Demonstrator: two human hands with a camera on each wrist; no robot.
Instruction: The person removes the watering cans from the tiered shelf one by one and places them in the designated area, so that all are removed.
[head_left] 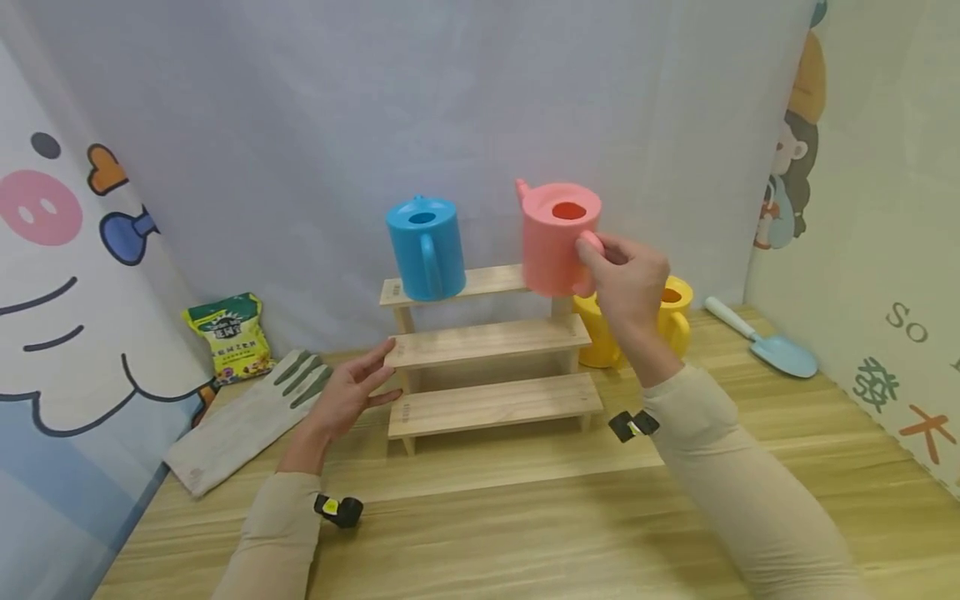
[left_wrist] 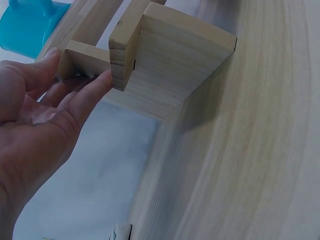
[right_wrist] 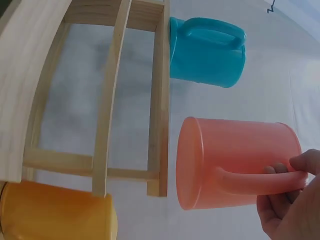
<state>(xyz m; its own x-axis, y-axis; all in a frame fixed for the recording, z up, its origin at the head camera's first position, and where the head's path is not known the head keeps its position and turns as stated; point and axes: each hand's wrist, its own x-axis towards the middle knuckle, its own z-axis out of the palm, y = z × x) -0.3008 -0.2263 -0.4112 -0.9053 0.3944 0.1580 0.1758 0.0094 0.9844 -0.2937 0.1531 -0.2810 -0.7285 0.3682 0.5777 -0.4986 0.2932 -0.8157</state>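
Note:
My right hand [head_left: 632,279] pinches the handle of a pink watering can [head_left: 551,250]. The can is upright at the right end of the top board of a three-tier wooden stand [head_left: 495,339]; in the right wrist view its base appears slightly apart from the board. A blue watering can [head_left: 441,265] sits on the left end of that board. At the stand's left side, my left hand [head_left: 345,398] touches the ends of the lower boards with thumb and fingertips, as the left wrist view [left_wrist: 45,115] shows. Some left fingers are partly hidden behind the wood.
Yellow watering cans [head_left: 678,321] stand on the table right of the stand, partly behind my right arm. A light-blue trowel [head_left: 783,354] lies farther right. On the left are a glove [head_left: 247,425] and a green-yellow packet [head_left: 234,340]. Curtains enclose the back and sides.

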